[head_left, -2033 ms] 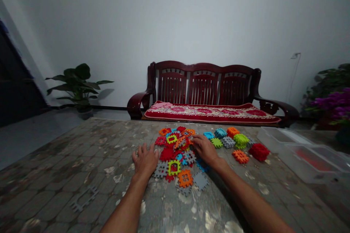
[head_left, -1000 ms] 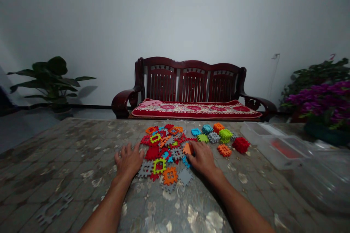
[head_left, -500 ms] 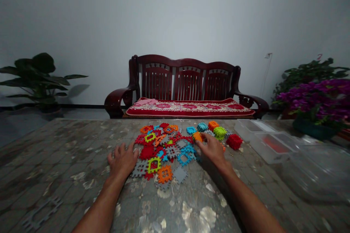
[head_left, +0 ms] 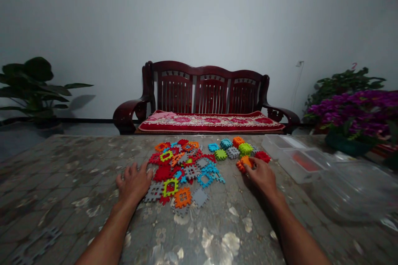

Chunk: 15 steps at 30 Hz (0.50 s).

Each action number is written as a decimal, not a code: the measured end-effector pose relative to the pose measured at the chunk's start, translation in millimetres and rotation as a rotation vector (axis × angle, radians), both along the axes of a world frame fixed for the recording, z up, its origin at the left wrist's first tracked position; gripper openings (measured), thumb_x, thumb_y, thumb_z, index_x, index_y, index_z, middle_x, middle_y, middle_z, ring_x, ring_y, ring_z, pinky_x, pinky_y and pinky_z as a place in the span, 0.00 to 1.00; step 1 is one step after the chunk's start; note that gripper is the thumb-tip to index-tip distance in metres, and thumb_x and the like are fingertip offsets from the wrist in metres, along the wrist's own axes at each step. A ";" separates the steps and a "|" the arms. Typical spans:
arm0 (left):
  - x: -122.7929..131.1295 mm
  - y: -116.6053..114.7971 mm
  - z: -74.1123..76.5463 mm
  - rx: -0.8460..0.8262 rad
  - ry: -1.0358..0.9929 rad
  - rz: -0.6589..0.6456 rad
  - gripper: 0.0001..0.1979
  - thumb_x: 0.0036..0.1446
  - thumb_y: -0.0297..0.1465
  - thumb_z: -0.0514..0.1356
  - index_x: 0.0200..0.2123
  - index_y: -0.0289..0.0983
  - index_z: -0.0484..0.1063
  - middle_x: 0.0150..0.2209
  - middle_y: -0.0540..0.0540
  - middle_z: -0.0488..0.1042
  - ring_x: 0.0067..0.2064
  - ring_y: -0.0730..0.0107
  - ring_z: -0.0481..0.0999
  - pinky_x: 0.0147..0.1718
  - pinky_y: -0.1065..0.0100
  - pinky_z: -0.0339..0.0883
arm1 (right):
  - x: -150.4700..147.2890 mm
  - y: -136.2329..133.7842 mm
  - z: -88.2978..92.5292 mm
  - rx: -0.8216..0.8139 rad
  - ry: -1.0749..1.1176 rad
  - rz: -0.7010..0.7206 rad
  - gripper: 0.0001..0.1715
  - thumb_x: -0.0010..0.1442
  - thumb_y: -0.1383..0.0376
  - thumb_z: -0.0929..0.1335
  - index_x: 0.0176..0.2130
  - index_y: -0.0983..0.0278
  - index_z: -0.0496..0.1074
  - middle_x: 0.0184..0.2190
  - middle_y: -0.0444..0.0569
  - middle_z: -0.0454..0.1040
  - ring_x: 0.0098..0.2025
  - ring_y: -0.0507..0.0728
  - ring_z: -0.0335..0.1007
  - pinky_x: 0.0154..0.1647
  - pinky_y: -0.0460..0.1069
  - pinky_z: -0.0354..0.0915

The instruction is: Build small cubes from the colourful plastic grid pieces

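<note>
My right hand [head_left: 263, 176] pinches an orange toothed tile [head_left: 245, 160] between thumb and fingers, at an orange toothed stack [head_left: 240, 168]. It cannot be told whether the tile rests fully on that stack. My left hand [head_left: 134, 182] lies on the table with its fingers apart, holding nothing, beside the left edge of a loose pile of interlocking plastic tiles. In that pile are a red tile [head_left: 163, 172], a lime frame tile [head_left: 171, 187], an orange window tile [head_left: 183, 197] and a grey square tile [head_left: 200, 197].
Sorted stacks stand behind my right hand: lime [head_left: 245, 149], grey [head_left: 233, 152], teal [head_left: 226, 143] and a red one [head_left: 263, 156] partly hidden. Clear plastic boxes [head_left: 354, 190] occupy the right side. A grey frame piece [head_left: 37, 246] lies front left.
My right hand has moved right with the orange tile, from beside the pile to the orange stack, uncovering a lime stack. My left hand stays by the pile; the view has shifted slightly.
</note>
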<state>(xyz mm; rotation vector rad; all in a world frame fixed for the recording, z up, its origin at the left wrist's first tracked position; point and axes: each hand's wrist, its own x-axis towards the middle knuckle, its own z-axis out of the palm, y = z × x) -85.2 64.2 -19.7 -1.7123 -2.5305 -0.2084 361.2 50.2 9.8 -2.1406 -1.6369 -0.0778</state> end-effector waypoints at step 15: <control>-3.2 1.6 -4.1 0.022 -0.011 -0.016 0.29 0.71 0.42 0.45 0.70 0.45 0.67 0.71 0.35 0.65 0.71 0.45 0.62 0.67 0.43 0.51 | -11.0 -4.2 -5.0 -0.032 -0.142 -0.006 0.28 0.65 0.53 0.68 0.59 0.62 0.76 0.52 0.57 0.81 0.54 0.65 0.75 0.53 0.53 0.66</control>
